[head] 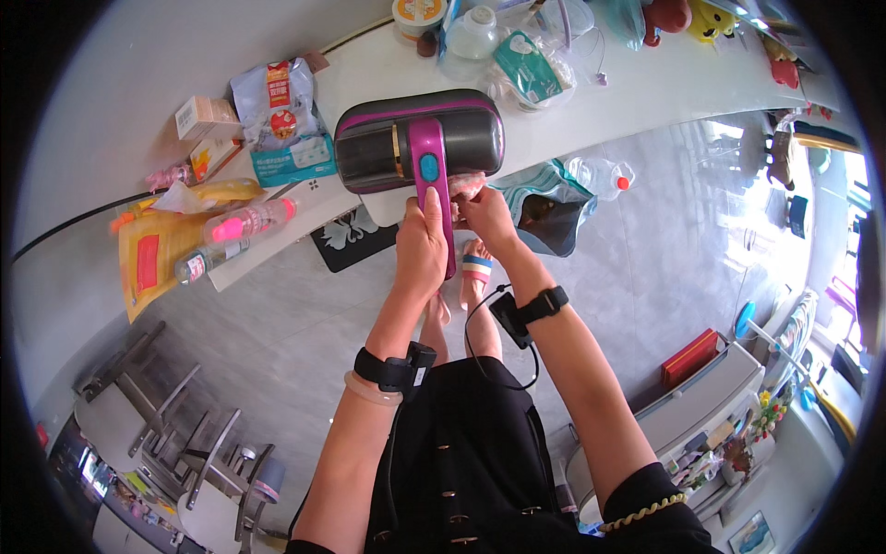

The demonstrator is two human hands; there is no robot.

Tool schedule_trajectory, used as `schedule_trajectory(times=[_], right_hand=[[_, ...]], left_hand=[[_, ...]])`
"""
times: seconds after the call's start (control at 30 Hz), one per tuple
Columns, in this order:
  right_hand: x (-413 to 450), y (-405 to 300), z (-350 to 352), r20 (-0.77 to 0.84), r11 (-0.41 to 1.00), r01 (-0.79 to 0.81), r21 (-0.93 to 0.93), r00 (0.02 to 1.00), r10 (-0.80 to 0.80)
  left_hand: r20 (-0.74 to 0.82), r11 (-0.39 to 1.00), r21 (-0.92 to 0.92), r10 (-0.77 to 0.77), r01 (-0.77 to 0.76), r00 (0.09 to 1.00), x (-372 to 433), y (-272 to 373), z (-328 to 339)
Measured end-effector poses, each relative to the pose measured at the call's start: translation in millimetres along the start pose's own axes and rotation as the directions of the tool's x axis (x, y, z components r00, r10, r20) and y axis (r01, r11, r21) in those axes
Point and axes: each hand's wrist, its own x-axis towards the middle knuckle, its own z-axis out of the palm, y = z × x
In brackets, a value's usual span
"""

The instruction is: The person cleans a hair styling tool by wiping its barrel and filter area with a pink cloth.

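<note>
My left hand (422,246) grips the purple handle of a handheld mattress vacuum (457,135), thumb laid along it below a blue button. The vacuum's black, purple-trimmed body is at the edge of a white counter (581,118). Pinched in the fingers of my right hand (488,218) is a pink-and-white cloth (466,184), bunched against the vacuum's lower right side. Part of the cloth is hidden behind the handle and my fingers. A black strap with a small device sits on each wrist.
Snack bags (277,104), a small box (206,119) and plastic bottles (252,220) lie at left. A clear jar (477,31) and a green tissue pack (529,66) stand behind. On the floor are an opened bag (554,215) and a water jug (599,176); chairs (208,478) stand lower left.
</note>
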Motion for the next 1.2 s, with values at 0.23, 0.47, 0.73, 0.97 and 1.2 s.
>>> schedule_trajectory(times=[0.23,0.47,0.73,0.97,1.2], right_hand=[[-44.2,-23.8,0.4,0.218,0.976,-0.036,0.213,0.976,-0.011],[-55.4,-16.6,-6.7,0.369,0.991,-0.012,0.134,0.929,-0.039],[-77.8,-29.1,4.2,0.148,0.978,0.092,0.186,0.982,-0.121],[-67.3,-18.6,19.7,0.149,0.971,0.187,0.148,0.966,-0.209],[-69.6,-16.8,32.7,0.154,0.952,0.165,0.257,0.966,-0.209]], left_hand=[[0.07,0.909,-0.41,-0.049,0.074,0.996,3.1,-21.1,-13.1],[0.044,0.921,-0.358,-0.147,0.153,0.988,-3.6,-24.8,-22.4],[-0.425,0.979,-0.175,0.023,-0.107,0.905,-36.8,19.0,-55.9],[-0.461,0.843,0.31,0.538,-0.44,0.705,-7.9,44.0,-74.4],[-0.003,0.585,0.718,0.545,-0.378,0.838,14.1,33.5,-76.8]])
